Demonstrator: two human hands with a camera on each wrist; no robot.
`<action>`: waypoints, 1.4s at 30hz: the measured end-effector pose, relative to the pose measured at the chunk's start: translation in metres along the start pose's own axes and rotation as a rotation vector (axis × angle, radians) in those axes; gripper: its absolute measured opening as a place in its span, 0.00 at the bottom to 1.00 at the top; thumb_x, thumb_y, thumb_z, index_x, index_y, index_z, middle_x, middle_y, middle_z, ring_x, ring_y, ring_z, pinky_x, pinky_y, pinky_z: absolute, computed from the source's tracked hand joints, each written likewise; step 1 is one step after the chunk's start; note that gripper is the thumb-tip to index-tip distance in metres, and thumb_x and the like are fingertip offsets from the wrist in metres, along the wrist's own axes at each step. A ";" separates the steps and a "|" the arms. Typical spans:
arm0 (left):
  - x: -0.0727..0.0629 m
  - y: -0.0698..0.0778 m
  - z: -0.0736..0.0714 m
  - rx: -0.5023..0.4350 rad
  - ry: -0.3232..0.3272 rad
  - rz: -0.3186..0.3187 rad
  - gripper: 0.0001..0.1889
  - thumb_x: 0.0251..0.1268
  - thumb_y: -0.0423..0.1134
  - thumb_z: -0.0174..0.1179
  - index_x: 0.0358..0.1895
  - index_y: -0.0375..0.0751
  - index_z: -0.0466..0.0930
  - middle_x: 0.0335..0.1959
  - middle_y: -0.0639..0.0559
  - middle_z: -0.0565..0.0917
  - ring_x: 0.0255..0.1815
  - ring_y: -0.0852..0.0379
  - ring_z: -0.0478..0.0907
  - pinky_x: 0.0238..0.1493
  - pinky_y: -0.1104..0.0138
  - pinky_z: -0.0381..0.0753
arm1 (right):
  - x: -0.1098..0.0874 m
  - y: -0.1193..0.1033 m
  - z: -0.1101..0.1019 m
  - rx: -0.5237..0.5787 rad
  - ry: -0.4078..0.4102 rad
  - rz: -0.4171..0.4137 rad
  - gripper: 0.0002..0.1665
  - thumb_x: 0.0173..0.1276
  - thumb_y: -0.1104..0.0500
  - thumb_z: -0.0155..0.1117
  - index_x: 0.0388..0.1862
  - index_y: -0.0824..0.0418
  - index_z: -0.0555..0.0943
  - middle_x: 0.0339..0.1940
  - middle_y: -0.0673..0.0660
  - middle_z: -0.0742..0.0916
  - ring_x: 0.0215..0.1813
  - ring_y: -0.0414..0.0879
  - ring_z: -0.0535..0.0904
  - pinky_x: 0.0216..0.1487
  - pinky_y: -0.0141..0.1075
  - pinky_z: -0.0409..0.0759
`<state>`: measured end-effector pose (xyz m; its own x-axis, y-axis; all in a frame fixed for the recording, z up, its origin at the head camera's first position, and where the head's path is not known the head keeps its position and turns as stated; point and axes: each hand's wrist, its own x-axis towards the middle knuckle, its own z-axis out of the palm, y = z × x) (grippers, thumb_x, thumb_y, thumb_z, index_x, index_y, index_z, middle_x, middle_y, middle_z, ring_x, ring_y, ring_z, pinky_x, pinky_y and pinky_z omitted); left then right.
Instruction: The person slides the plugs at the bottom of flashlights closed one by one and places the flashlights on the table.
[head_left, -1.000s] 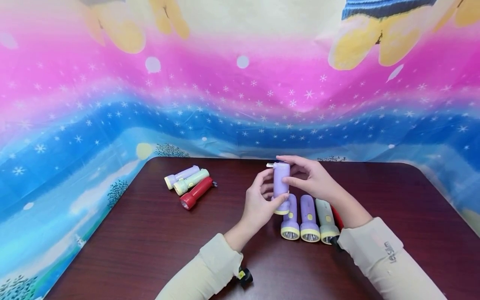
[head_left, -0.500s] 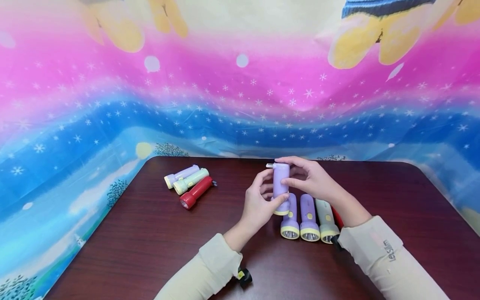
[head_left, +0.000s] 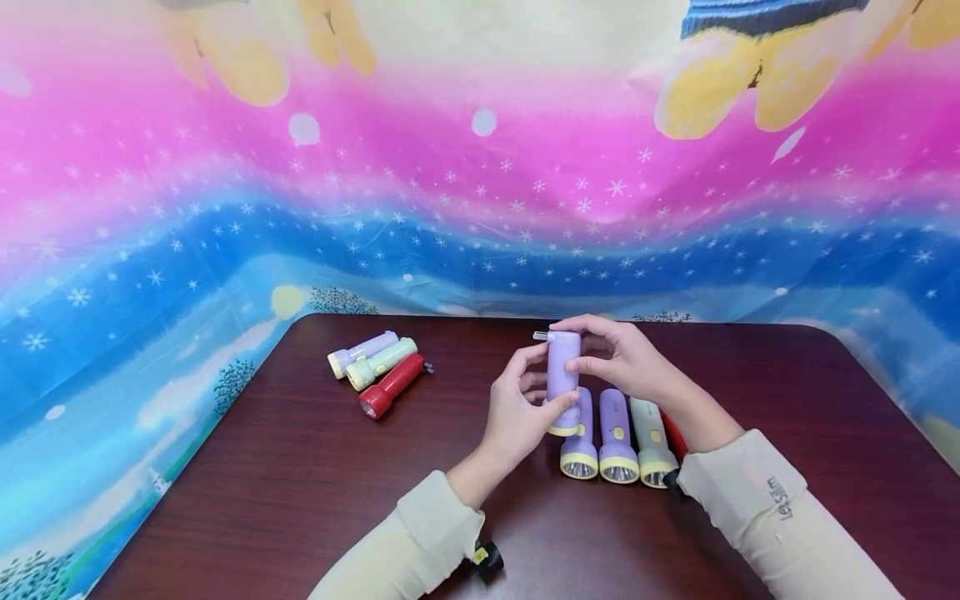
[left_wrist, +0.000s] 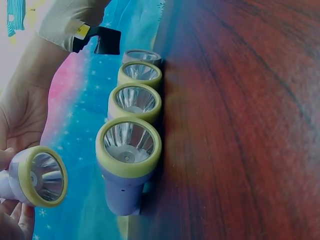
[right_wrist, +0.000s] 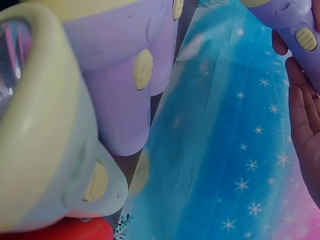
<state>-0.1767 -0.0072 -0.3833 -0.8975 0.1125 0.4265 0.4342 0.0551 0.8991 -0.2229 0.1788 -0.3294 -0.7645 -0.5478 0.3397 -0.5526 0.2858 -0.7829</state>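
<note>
The purple flashlight [head_left: 560, 356], just right of the head frame's centre, sits between your hands: your left hand [head_left: 516, 408] grips its lower end, your right hand [head_left: 632, 358] pinches its upper part. Below right, a row of flashlights [head_left: 617, 417] lies on the table [head_left: 300, 500].

Lettering [head_left: 780, 497] on the right sleeve [head_left: 813, 542] starts "Le", rest unclear; the yellow label [left_wrist: 81, 31] on a wrist camera [left_wrist: 107, 41] is illegible.
</note>
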 end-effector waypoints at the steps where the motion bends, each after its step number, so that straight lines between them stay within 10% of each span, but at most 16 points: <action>1: 0.000 0.000 0.000 0.000 0.003 -0.002 0.32 0.54 0.33 0.74 0.64 0.44 0.72 0.59 0.45 0.81 0.47 0.46 0.86 0.47 0.67 0.86 | 0.000 0.000 0.000 0.001 -0.001 -0.006 0.28 0.65 0.67 0.68 0.65 0.64 0.76 0.58 0.65 0.81 0.50 0.43 0.86 0.47 0.34 0.86; 42: -0.004 0.001 -0.002 -0.002 0.022 0.002 0.32 0.53 0.30 0.74 0.62 0.42 0.73 0.58 0.44 0.82 0.46 0.46 0.87 0.46 0.70 0.86 | -0.004 0.003 0.009 -0.039 0.076 0.008 0.26 0.64 0.65 0.70 0.62 0.62 0.78 0.55 0.62 0.84 0.47 0.38 0.86 0.46 0.32 0.85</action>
<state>-0.1727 -0.0093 -0.3839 -0.8980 0.0912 0.4304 0.4359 0.0530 0.8984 -0.2185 0.1746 -0.3378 -0.7910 -0.4847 0.3733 -0.5580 0.3214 -0.7651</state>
